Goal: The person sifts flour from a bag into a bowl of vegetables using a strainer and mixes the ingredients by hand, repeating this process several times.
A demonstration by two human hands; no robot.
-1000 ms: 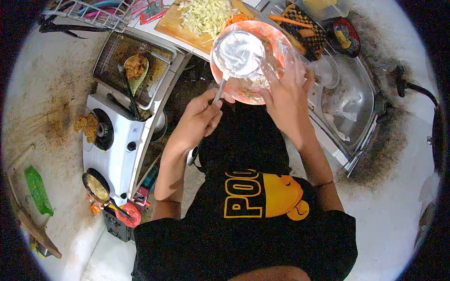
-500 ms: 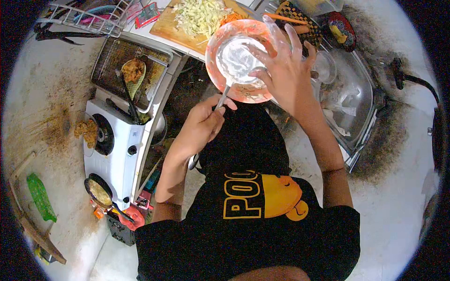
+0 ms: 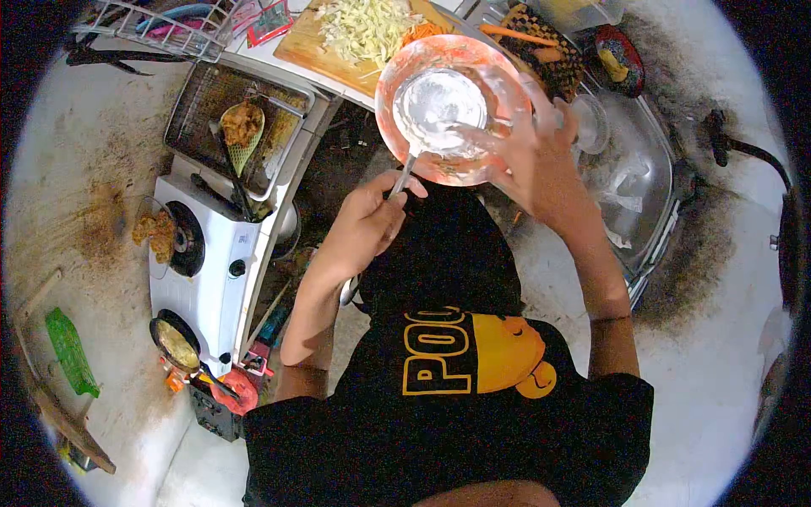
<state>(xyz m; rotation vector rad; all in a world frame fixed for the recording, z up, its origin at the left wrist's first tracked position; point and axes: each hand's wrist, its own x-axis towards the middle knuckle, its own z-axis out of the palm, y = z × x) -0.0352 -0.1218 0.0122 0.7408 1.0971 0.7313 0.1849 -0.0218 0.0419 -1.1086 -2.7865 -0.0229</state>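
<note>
My left hand (image 3: 369,221) is closed around the metal handle (image 3: 404,173) of a long-handled strainer. Its round head (image 3: 439,108) is coated with white powder and sits over an orange-and-white plate (image 3: 390,63). The handle's broad, shiny end (image 3: 349,290) pokes out below my left wrist. My right hand (image 3: 541,160), smeared by motion, has its fingers apart over the plate's right side, fingertips close to the strainer's rim. Behind the plate, shredded cabbage (image 3: 367,29) and some shredded carrot (image 3: 425,35) lie on a wooden cutting board (image 3: 296,46).
On the left stands a white gas stove (image 3: 203,279) with a small frying pan (image 3: 177,342). Fried food rests in a skimmer (image 3: 241,135) over a metal tray (image 3: 190,93). A metal sink (image 3: 646,224) is at right, beside a carrot (image 3: 517,34) and a dark red bowl (image 3: 617,59).
My right hand has moved slightly right and its fingers blur over the plate. The plate sits slightly farther right. My left hand keeps its hold on the handle.
</note>
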